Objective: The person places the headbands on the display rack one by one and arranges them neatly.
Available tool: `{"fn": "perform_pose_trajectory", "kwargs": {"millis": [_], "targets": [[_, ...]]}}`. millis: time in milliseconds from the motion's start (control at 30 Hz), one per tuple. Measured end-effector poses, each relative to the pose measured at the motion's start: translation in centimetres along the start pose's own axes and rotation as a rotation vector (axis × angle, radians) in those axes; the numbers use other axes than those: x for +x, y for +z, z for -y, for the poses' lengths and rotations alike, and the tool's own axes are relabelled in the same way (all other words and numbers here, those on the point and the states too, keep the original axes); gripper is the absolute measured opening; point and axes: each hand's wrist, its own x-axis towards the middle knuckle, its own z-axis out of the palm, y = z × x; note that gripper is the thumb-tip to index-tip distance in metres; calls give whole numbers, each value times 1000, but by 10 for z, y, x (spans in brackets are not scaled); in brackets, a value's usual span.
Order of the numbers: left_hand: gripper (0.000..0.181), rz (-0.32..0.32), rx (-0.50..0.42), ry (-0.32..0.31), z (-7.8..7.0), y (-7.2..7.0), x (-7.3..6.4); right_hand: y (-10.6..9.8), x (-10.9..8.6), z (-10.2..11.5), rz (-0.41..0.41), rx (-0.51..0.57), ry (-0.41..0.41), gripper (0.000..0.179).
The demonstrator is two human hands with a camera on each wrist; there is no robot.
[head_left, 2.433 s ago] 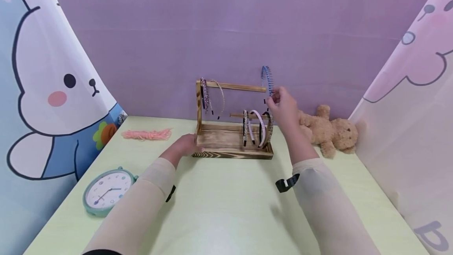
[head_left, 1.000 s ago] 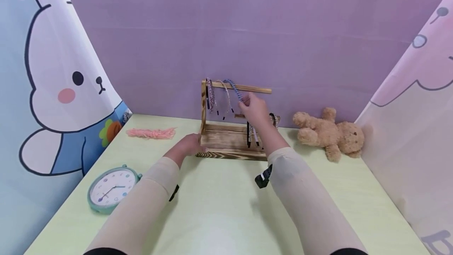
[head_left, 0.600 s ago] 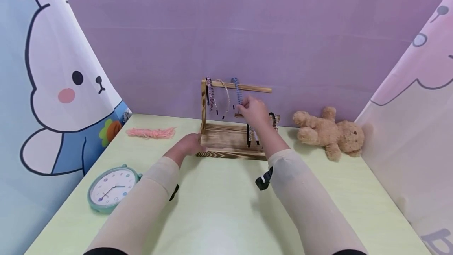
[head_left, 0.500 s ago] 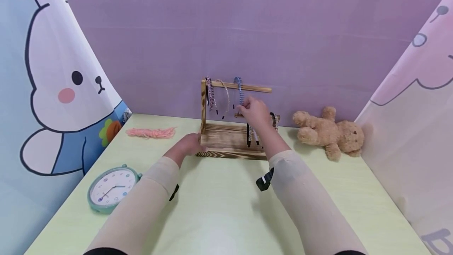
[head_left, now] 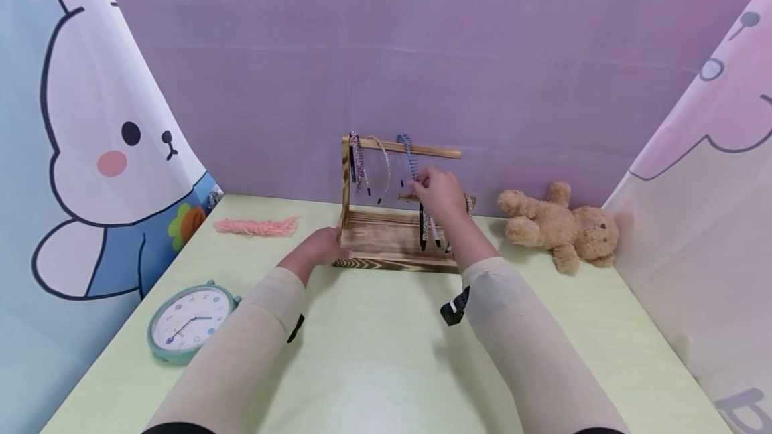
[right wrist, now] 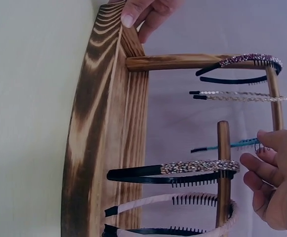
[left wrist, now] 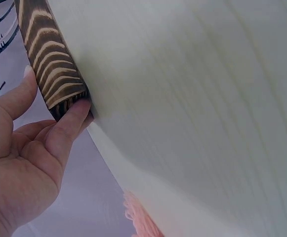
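Note:
A wooden headband rack [head_left: 398, 264] stands on the table, with an upper bar [head_left: 434, 151] and a lower bar carrying headbands. My left hand [head_left: 322, 245] grips the rack's left front corner; the left wrist view shows thumb and fingers [left wrist: 71, 118] on either side of its dark-grained edge. My right hand [head_left: 439, 191] pinches a blue toothed headband [head_left: 413, 163] by its near side, the band looped over the upper bar. Further left on that bar hang a thin pale headband [head_left: 387, 165] and a glittery dark headband [head_left: 360, 163].
On the lower bar hang several headbands, among them a beaded headband [right wrist: 192, 168] and a pink headband [right wrist: 153, 201]. A plush bear [head_left: 561, 226] lies right of the rack. Pink yarn [head_left: 256, 227] and a green-rimmed clock [head_left: 191, 320] lie at left, the clock partly behind my left sleeve.
My right hand has carried the blue headband leftward from the upper bar's free end to the middle of the bar, then slightly back right. The left hand keeps its grip on the rack.

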Motion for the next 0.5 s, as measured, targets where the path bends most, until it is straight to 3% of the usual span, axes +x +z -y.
{"fn": "perform_pose_trajectory", "kwargs": {"millis": [333,500], "targets": [[81,11,12,13,-1,1,2,3,-6,0,6,-128,-42,26],[82,13,5,14,-2,0,3,-2,-6,-1,17,-121,-52,30]]}}
